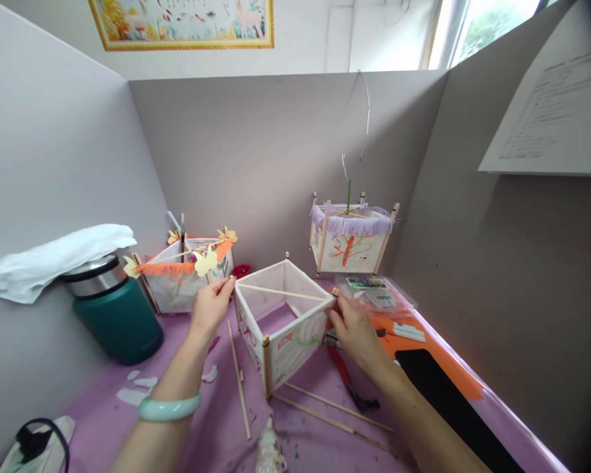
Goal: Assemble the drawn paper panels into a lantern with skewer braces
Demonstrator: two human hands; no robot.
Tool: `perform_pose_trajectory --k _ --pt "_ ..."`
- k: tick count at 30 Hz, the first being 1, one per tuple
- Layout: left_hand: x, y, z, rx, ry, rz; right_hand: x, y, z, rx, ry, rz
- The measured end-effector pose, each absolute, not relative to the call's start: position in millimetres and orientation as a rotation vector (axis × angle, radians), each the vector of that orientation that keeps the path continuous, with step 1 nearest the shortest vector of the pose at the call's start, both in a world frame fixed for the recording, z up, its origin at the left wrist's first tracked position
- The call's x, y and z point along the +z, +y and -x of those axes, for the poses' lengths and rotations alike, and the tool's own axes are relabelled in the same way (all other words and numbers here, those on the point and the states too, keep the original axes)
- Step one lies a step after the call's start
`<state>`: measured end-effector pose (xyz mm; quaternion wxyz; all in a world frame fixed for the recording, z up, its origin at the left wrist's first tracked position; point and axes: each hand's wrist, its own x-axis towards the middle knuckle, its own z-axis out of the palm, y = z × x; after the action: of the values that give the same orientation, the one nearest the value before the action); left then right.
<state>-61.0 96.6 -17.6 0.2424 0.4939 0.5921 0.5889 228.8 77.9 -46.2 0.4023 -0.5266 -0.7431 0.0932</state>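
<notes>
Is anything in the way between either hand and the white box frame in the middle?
Nothing visible. The left hand and right hand already grip opposite corners of the white box frame. The red-handled tool lies lower, on the purple surface, near the right hand.

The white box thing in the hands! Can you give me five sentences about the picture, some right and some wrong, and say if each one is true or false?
1. The left hand and the right hand both hold the white box at its corners. True.
2. The pale green bracelet is on the right arm. False: it is on the left arm.
3. A thin stick runs across the top of the white box. True.
4. The purple-trimmed box is left of the orange-trimmed box. False: it is on the right.
5. The bottle is bright yellow. False: it is teal.
</notes>
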Motion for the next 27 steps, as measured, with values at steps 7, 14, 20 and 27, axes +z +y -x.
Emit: perform_pose_trajectory --k 7,14,20,27 --pt "-21.9 94.5 53.1 1.700 1.484 -1.250 -29.2 72.3 -239.2 0.443 -1.834 1.257" --pt "-23.9 93.5 55.0 1.712 1.455 -1.149 -36.4 75.9 -236.3 0.565 -1.666 1.203" --pt "-23.8 94.1 56.7 1.700 1.453 -1.158 -42.8 78.8 -233.2 0.520 -1.674 1.172" --pt "-24.9 93.6 55.7 1.694 1.511 -1.187 -43.0 74.2 -224.8 0.305 -1.686 1.252"
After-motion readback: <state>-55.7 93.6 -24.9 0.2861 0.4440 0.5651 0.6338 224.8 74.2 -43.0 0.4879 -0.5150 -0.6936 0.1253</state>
